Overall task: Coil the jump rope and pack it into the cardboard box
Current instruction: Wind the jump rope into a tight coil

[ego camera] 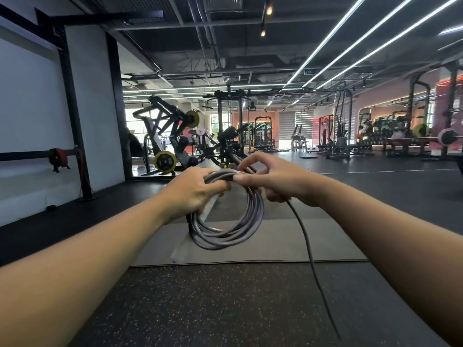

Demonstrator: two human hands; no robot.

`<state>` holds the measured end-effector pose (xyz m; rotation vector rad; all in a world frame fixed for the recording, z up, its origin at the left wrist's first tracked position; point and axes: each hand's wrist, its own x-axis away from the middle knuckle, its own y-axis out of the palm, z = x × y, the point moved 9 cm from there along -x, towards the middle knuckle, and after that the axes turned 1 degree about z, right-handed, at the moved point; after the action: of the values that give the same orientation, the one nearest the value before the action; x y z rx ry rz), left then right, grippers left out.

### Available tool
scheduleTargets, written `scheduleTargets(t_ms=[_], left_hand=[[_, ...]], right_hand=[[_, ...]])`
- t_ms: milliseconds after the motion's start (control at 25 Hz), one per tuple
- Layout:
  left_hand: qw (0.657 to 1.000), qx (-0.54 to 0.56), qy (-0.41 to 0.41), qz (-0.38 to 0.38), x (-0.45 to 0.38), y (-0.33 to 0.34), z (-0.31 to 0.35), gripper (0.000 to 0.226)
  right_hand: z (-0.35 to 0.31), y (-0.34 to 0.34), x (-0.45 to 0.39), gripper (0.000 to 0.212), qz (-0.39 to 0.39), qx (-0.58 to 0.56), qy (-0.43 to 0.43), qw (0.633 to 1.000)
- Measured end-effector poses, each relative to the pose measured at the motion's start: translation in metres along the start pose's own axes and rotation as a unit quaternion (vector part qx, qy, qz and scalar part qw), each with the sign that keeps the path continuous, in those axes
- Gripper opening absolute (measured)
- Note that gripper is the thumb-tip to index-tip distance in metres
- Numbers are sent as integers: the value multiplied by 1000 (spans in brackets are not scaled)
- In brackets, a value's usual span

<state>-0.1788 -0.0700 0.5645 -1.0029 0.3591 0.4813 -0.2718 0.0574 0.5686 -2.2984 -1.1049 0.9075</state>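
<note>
Holding the jump rope [226, 229] up at chest height, you are keeping it gathered in several grey loops that are hanging down toward 6 o'clock. Your left hand [193, 190] is sitting at the coil's 10 o'clock, fingers wrapped and clamped around the bundled strands. Your right hand [271, 175] is sitting at the coil's 1 o'clock, thumb and forefinger pinching the top of the bundle, remaining fingers curled in. The two hands are nearly touching across the top of the loops.

One loose strand is leaving your right hand and trailing toward 5 o'clock, running down over the speckled rubber floor [213, 309] and thinning out near the frame's lower edge. A dark handle end is poking out past your right fingers toward 11 o'clock, partly hidden.

Beneath the coil, a grey mat [280, 242] is lying flat on the floor. At 10 o'clock a plate-loaded machine [172, 136] is standing; at 3 o'clock a loaded barbell [448, 137] is resting on its rack.
</note>
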Motion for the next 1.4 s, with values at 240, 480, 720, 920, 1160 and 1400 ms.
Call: scheduleTargets(t_ms=[240,480,720,920,1160,1400], left_hand=[[911,346,-124,188,7,-22,-33,21],[694,595,-196,354,8,8,-33,19],[602,639,-218,426,15,43,-19,20],[644,567,-303,414,23,61,-22,30],[642,603,-338,332,15,83,-30,48],[829,349,-295,321,40,40,-36,84]], right_hand=[[36,-29,14,53,4,-174,90,981],[34,17,5,83,35,-357,84,930],[16,37,-16,106,205,-597,-15,775],[-6,40,-23,111,209,-541,-54,813],[-11,40,-16,59,235,-296,-58,924],[-17,9,-20,26,201,-143,-56,967]])
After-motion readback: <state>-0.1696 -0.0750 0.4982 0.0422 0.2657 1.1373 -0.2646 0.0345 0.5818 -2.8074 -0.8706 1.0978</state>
